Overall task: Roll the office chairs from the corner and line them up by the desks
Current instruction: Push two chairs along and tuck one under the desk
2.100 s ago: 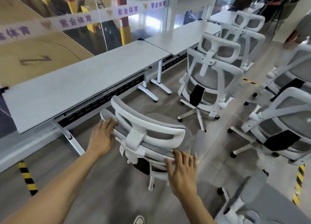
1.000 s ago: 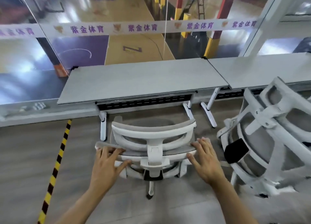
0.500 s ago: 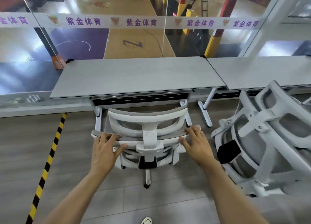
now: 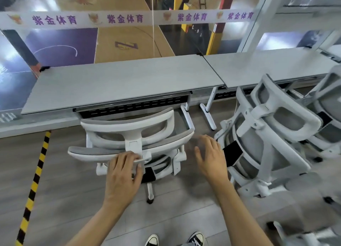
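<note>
A white-framed office chair with grey mesh stands with its seat tucked under the left grey desk, its back toward me. My left hand grips the top edge of the backrest near the headrest post, fingers curled over it. My right hand is blurred, with fingers spread and nothing in it, just right of the backrest's right end; it looks apart from the chair. A second chair of the same kind stands tilted to the right in front of the right desk.
A third chair is partly in view at the far right. Yellow-black tape runs along the floor on the left. A glass wall with a white banner rises behind the desks. My shoes show at the bottom.
The chair has rolled forward until its seat is under the left desk. My left hand slid from the backrest's left end toward its middle. My right hand has come off the right end.
</note>
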`<control>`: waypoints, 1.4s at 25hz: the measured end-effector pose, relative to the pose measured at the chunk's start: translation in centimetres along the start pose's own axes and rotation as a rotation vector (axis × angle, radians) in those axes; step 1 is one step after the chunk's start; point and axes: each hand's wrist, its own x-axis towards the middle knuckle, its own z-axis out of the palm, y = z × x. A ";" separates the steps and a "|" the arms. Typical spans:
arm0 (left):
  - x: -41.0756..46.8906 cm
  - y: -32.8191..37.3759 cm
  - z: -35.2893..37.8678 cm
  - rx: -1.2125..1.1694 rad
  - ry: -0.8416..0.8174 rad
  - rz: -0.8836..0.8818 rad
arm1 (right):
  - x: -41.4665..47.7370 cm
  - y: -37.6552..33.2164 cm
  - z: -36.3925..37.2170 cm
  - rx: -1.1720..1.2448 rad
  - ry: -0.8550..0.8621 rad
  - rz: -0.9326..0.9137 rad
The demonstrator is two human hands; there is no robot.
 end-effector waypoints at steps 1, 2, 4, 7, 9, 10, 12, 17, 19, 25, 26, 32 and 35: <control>0.6 2.0 0.8 -0.018 -0.028 0.036 | -0.1 1.2 -1.2 -0.006 0.027 0.015; 1.6 4.2 1.7 -0.034 -0.053 0.075 | -0.2 2.5 -2.6 -0.018 0.056 0.033; 3.8 8.5 4.2 -0.059 -0.103 0.160 | 0.0 5.6 -5.4 -0.043 0.113 0.072; 7.0 15.0 8.7 -0.119 -0.173 0.232 | 0.8 11.4 -9.7 -0.075 0.198 0.144; 8.8 18.9 11.7 -0.126 -0.216 0.281 | 1.4 15.2 -12.0 -0.114 0.270 0.184; 9.5 20.6 13.3 -0.118 -0.236 0.312 | 1.7 17.3 -12.9 -0.152 0.290 0.222; 10.7 22.8 16.1 -0.094 -0.272 0.366 | 2.2 20.4 -13.7 -0.235 0.260 0.336; 14.9 25.6 22.5 -0.017 -0.406 0.416 | 2.8 25.0 -10.7 -0.289 0.179 0.460; 17.1 25.8 25.2 0.005 -0.451 0.410 | 3.5 25.6 -9.7 -0.277 0.226 0.495; 24.0 26.9 33.3 -0.002 -0.550 0.373 | 4.9 26.6 -10.2 -0.204 0.304 0.546; 25.3 27.1 34.7 0.005 -0.557 0.390 | 4.7 27.0 -10.4 -0.182 0.320 0.551; 27.3 28.8 38.2 0.095 -0.587 0.425 | 1.7 33.1 -15.0 -0.050 0.398 0.552; 23.4 29.1 36.7 -0.009 -0.579 0.560 | 0.5 38.1 -18.2 -0.102 0.439 0.537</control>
